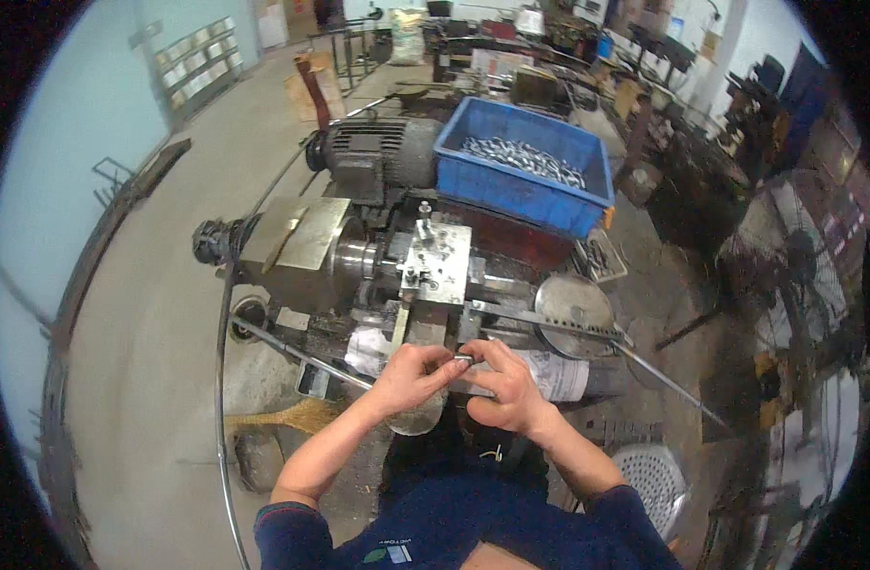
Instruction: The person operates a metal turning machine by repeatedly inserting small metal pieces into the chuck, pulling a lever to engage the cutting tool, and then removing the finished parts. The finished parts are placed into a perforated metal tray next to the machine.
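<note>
A small metal piece [464,358] sits between the fingertips of both my hands, just in front of the lathe. My left hand [418,376] pinches it from the left, thumb and fingers pressed together. My right hand [503,385] closes on it from the other side, with its fingers curled. The piece is too small and too covered to name its exact kind. Just beyond my hands stands the lathe's metal tool block [437,261], with bolts on top. To its left is the round spindle end [356,258] of the headstock [297,242].
A blue plastic crate [525,166] with many small shiny metal parts stands behind the lathe, beside a dark electric motor [383,152]. Long lever bars [668,383] reach out on the right. A straw broom [302,416] lies at left; a perforated stool [652,484] stands at lower right.
</note>
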Action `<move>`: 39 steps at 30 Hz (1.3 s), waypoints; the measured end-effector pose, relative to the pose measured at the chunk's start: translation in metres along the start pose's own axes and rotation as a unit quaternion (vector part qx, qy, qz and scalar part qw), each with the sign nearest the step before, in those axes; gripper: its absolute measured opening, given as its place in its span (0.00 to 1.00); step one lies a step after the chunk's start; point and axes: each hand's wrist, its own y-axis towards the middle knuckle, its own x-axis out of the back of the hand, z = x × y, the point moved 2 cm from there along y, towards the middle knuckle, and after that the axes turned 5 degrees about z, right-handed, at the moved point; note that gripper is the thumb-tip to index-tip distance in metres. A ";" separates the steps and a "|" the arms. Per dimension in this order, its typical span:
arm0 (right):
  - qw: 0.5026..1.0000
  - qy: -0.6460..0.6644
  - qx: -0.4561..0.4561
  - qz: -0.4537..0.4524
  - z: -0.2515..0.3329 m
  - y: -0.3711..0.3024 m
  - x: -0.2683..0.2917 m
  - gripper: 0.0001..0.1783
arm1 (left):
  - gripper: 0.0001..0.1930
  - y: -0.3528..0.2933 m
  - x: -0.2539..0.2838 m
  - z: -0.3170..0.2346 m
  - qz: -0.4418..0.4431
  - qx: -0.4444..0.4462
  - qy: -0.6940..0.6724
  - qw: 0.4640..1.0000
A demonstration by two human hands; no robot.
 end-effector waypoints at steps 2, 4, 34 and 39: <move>0.999 0.037 0.011 0.019 -0.002 0.004 -0.007 0.21 | 0.18 -0.005 0.008 0.006 0.016 0.019 -0.049 0.998; 0.999 0.037 0.012 0.028 -0.001 0.011 -0.009 0.21 | 0.17 -0.007 0.014 0.010 0.015 0.025 -0.075 0.997; 0.953 -0.154 -0.101 0.242 -0.123 0.204 -0.097 0.15 | 0.19 -0.309 0.145 0.158 -0.337 0.427 0.307 0.781; 0.967 -0.169 -0.017 0.190 -0.125 0.204 -0.100 0.13 | 0.16 -0.288 0.155 0.156 -0.340 0.449 0.358 0.745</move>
